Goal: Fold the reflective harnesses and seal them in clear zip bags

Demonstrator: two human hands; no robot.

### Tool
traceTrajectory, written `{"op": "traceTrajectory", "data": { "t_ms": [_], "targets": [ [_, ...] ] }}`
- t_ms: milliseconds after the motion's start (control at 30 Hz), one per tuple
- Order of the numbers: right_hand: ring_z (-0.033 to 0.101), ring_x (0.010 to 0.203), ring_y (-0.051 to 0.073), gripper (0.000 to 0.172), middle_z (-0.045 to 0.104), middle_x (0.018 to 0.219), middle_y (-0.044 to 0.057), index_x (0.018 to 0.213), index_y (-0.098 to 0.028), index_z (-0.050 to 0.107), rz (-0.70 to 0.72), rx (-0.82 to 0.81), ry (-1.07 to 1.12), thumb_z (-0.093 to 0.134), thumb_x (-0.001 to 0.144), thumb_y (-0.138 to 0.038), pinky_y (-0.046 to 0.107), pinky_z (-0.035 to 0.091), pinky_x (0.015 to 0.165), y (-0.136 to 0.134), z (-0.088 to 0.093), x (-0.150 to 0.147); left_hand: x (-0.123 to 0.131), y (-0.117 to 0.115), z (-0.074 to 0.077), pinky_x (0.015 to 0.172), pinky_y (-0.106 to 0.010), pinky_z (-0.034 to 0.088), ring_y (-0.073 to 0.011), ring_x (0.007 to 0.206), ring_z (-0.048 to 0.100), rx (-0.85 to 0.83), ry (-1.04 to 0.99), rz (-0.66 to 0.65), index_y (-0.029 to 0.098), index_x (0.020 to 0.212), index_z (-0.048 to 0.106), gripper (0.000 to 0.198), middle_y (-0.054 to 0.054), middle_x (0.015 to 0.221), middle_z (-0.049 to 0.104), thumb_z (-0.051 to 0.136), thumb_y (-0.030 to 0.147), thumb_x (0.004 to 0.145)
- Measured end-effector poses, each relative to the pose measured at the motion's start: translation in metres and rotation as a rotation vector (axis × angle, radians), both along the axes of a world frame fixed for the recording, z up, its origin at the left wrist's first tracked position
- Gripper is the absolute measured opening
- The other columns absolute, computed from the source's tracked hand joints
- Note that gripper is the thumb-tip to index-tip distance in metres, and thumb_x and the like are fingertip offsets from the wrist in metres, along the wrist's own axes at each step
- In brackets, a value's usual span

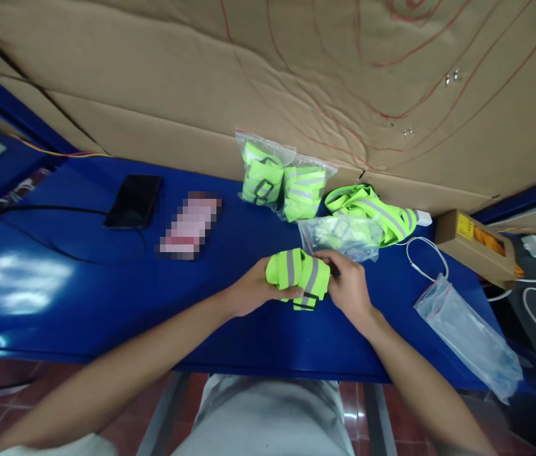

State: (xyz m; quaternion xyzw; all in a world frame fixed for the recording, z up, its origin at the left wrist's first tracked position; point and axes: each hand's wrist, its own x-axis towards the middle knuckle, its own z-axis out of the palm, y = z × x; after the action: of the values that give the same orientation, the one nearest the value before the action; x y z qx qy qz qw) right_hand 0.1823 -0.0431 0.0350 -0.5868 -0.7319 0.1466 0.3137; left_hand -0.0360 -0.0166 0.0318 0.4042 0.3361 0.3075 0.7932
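A folded neon-yellow reflective strap (291,269) with grey stripes and a black buckle is held above the blue table's front half. My left hand (255,288) grips its left side, the thumb lying across the front. On the right side, my right hand (346,278) has its fingers closed at the strap's edge; the fingertips are partly hidden. Just behind my hands lies a clear zip bag (338,234). Beyond it is a loose heap of the same yellow strap (372,212). Two bagged, folded straps, one a buckled bundle (262,177) and the other a striped bundle (303,190), lean near the cardboard wall.
A black phone (133,201) with a cable and a blurred-out pink item (192,225) lie on the blue table (120,304) at left. Rightward are a white cable (431,256), a brown box (476,247) and clear plastic bags (469,339). Cardboard (163,82) stands behind.
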Motion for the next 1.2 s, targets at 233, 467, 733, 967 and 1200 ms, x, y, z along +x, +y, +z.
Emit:
{"op": "traceTrajectory", "data": {
  "t_ms": [233, 467, 733, 967, 1200],
  "targets": [
    [0.074, 0.092, 0.021, 0.025, 0.078, 0.101, 0.007, 0.11, -0.02, 0.072, 0.075, 0.236, -0.119, 0.049, 0.103, -0.016, 0.029, 0.053, 0.075, -0.004, 0.004, 0.002, -0.001, 0.002, 0.003, 0.09, -0.035, 0.059, -0.026, 0.101, 0.075, -0.035, -0.037, 0.079, 0.019, 0.114, 0.077, 0.059, -0.009, 0.112, 0.08, 0.099, 0.023, 0.059],
    [0.067, 0.07, 0.019, 0.023, 0.072, 0.081, 0.006, 0.09, -0.017, 0.068, 0.078, 0.289, -0.322, 0.047, 0.095, -0.009, 0.03, 0.045, 0.062, -0.007, -0.001, 0.0, -0.002, 0.003, 0.005, 0.092, -0.038, 0.059, -0.0287, 0.103, 0.076, -0.066, -0.084, 0.09, 0.018, 0.114, 0.078, 0.058, -0.01, 0.113, 0.08, 0.097, 0.018, 0.06],
    [0.067, 0.06, 0.014, 0.011, 0.07, 0.072, -0.001, 0.1, -0.021, 0.062, -0.083, 0.029, 0.151, 0.055, 0.102, -0.029, 0.023, 0.048, 0.055, -0.009, 0.003, -0.007, 0.003, 0.002, 0.006, 0.093, -0.04, 0.059, -0.0306, 0.106, 0.075, -0.121, -0.051, 0.206, 0.018, 0.115, 0.077, 0.059, -0.01, 0.117, 0.08, 0.096, 0.02, 0.06],
    [0.072, 0.071, 0.016, 0.014, 0.076, 0.087, 0.004, 0.115, -0.02, 0.063, 0.07, 0.304, -0.09, 0.055, 0.104, -0.023, 0.027, 0.054, 0.067, -0.012, 0.0, -0.008, 0.007, 0.002, 0.007, 0.1, -0.042, 0.055, -0.0302, 0.109, 0.073, -0.058, -0.006, 0.346, 0.017, 0.111, 0.077, 0.054, -0.009, 0.114, 0.08, 0.097, 0.024, 0.06],
    [0.071, 0.073, 0.016, 0.016, 0.07, 0.085, 0.002, 0.117, -0.02, 0.056, 0.06, 0.202, -0.084, 0.054, 0.101, -0.02, 0.026, 0.054, 0.067, -0.015, -0.008, -0.019, 0.012, 0.0, 0.009, 0.096, -0.038, 0.055, -0.0249, 0.103, 0.072, -0.05, -0.046, 0.499, 0.018, 0.109, 0.074, 0.052, -0.005, 0.11, 0.078, 0.095, 0.022, 0.062]
  ]
}}
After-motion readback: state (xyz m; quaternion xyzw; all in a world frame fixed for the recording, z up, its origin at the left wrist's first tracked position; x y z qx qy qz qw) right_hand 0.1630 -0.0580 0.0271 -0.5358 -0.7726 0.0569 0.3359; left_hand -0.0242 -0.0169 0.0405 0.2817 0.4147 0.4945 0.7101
